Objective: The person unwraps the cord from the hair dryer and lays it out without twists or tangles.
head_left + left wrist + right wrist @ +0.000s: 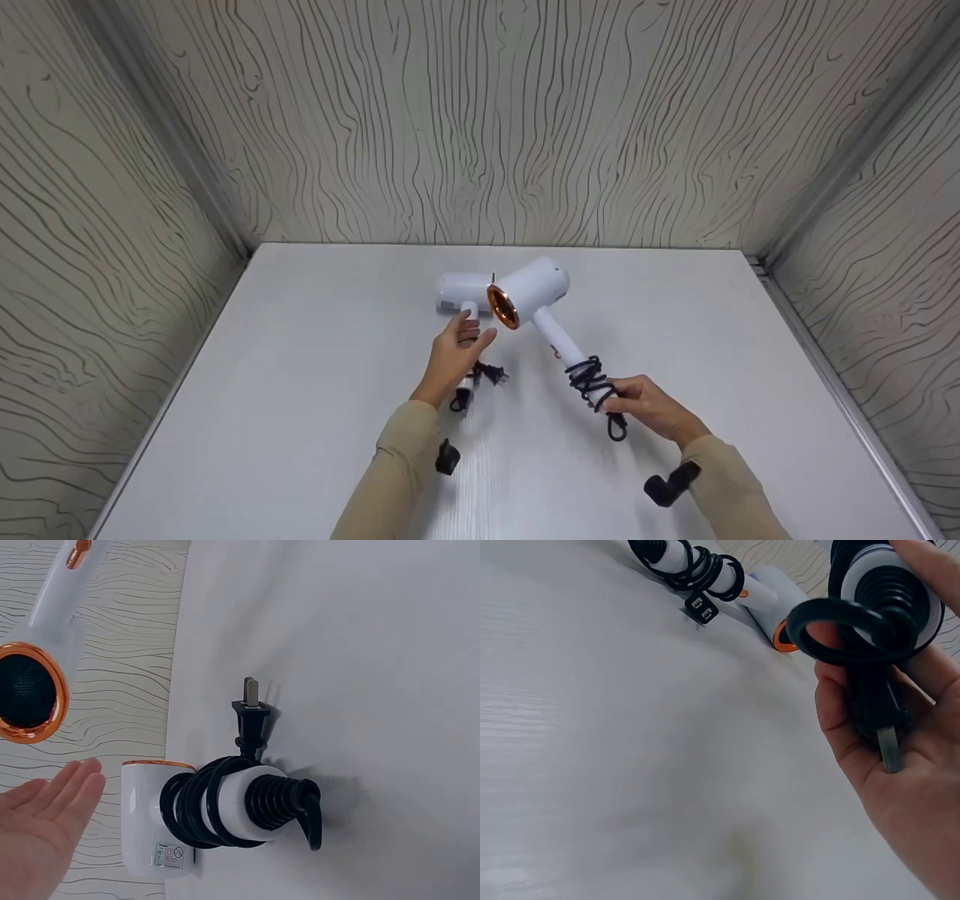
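Note:
My right hand [649, 405] grips the lower handle of a white hair dryer [536, 285] with a copper-coloured nozzle, raised and tilted above the table. Its black cord [591, 375] is wound round the handle. In the right wrist view, its plug [879, 709] lies against the palm. A second white hair dryer [457, 292] lies on the table, its own cord [217, 802] wrapped and its plug [251, 716] sticking out sideways. Over that dryer's handle is my left hand [452, 356], fingers extended and thumb apart; in the left wrist view it shows beside the dryer, holding nothing.
The white table [300, 390] meets a wood-grain patterned wall [472, 127] at the back, with similar panels at both sides. Black camera mounts [448, 457] sit at the wrists, close above the table.

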A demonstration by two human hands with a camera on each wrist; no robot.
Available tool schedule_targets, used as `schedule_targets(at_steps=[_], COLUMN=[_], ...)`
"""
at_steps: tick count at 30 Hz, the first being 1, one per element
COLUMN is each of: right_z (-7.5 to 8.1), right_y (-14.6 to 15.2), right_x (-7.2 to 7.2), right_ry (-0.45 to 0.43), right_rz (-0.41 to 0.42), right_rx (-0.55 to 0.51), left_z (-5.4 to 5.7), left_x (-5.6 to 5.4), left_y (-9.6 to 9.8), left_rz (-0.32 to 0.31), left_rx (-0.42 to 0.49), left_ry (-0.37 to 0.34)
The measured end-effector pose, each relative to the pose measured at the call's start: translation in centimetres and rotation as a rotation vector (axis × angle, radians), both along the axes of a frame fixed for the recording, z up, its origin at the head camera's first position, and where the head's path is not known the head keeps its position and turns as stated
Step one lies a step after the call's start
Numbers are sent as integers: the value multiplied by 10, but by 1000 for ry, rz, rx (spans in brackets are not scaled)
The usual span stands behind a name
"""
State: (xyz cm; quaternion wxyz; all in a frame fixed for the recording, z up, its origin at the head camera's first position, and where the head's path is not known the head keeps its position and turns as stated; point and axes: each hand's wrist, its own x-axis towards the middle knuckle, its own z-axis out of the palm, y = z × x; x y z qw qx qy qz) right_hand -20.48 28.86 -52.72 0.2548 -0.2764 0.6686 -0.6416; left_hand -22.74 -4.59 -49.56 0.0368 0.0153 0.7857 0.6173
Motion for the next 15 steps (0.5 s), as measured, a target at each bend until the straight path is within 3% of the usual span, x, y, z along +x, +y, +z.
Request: schedule_targets(at_steps=[15], right_z=[4], right_y=[-9], right_x=[0], right_ry=[57], right_rz=[3], right_rx=[66], left_z=[7], left_x=[-2], left_y=[2], left_rz=[28], left_rx=[63], left_ry=[-93])
